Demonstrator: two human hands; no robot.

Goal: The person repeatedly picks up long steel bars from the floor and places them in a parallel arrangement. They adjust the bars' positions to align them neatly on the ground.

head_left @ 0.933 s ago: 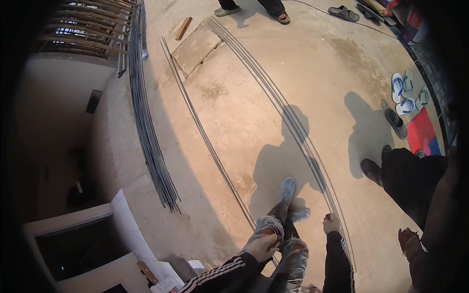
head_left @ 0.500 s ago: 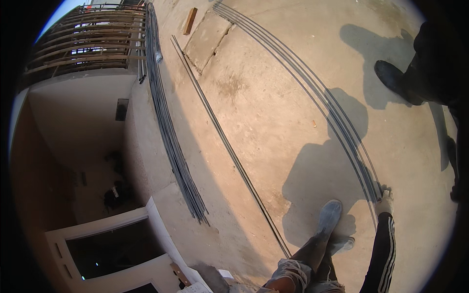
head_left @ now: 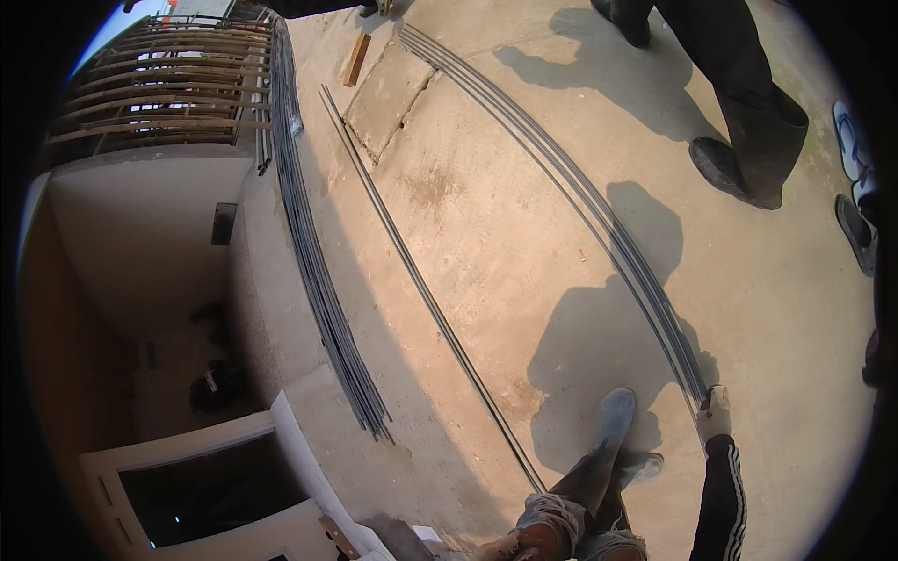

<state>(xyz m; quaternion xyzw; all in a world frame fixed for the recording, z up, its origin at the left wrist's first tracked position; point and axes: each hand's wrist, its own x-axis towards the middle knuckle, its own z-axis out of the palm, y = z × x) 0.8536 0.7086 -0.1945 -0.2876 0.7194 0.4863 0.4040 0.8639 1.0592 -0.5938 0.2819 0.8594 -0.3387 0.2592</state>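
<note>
Long grey rods (head_left: 639,271) run in a loose, narrow set across the sunlit concrete ground (head_left: 486,243), from beside the corner of a cracked slab (head_left: 388,98) at the far end down to the right hand (head_left: 714,412) at the near right. Their near ends come together at that hand, which is closed around them with the fingers curled in; how many it holds cannot be told, and one thin rod seems to pass along its left side. What seems to be the left hand (head_left: 498,546) shows only in part, low down beside the ripped jeans (head_left: 552,522), and whether it grips anything cannot be told. Nearer the ground's left edge, apart from the held set, a slim pair of rods (head_left: 419,280) stretches toward the person's knee. Along that left edge, in the shade, lies a thick bundle (head_left: 313,271), its far end next to the slatted fence (head_left: 159,93). A wood block (head_left: 356,60) lies beside the slab. Toward the far right corner of the ground is another person's trouser leg (head_left: 748,103), well apart from the right hand.
</note>
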